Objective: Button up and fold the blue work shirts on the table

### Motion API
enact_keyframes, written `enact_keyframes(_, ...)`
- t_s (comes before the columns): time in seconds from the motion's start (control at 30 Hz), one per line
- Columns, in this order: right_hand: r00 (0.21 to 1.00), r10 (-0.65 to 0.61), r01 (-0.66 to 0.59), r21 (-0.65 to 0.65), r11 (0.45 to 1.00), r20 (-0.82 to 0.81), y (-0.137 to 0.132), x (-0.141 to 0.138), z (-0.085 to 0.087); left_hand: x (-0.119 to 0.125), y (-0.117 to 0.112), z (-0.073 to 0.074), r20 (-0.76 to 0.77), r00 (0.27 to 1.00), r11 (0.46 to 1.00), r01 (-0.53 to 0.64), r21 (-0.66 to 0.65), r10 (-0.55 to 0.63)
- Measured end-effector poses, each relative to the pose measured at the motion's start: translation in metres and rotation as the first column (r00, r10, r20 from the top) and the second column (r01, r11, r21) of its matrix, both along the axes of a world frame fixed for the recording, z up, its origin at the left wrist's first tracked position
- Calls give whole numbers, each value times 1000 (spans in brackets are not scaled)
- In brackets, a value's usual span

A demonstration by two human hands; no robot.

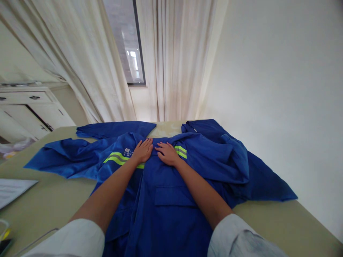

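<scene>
Soft daylight from the window [128, 46] between pale curtains [177, 60] lights the room evenly, shadows faint. The blue jacket [171, 207] is sharp; the picture's edges bow, and the lower corners seem slightly blurred.

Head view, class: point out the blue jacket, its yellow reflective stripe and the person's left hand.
blue jacket [171, 225]: head view, front panel below the pocket.
yellow reflective stripe [115, 158]: head view, left stretch of the band.
left hand [143, 150]: head view, back of the hand.
</scene>
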State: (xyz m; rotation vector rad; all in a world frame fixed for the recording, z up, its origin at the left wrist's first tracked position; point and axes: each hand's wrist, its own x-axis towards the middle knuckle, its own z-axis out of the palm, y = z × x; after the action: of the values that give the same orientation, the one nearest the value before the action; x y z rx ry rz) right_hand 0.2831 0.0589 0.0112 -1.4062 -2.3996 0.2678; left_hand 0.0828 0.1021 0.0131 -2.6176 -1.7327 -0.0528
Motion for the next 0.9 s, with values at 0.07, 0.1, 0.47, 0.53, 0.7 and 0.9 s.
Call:
enact_keyframes(0.07, 989, -101, 109, 66, 992, -112, -2, 3, 6, 3, -8, 4, 8, 1000, 1000, -4, 29, 4)
enact_keyframes(0.1, 973, -166, 182, 94, 979, -160, -4, 4, 10, 6, -12, 8, 12, 1000, 999, -2, 46, 2)
enact_keyframes(0.47, 532, -823, 832, 304, 464, -201, -94, 182, 85, 55, -90, -10, 84, 986, 989, 145, 15, -146)
enact_keyframes(0.53, 318, -941, 947, 94, 309, -118, -114, 237, 82, 54, -92, -16, 72, 988, 991, 136, 16, -137)
enact_keyframes(0.7, 385, -907, 905, -123, 407, -171, -132, 319, 88, 55, -89, -14, 75, 990, 993, 121, 2, -121)
enact_keyframes(0.9, -10, -475, 918, -196, 344, -880, -115, 388, 149, 67, -87, -8, 88, 993, 997, 81, -21, -79)
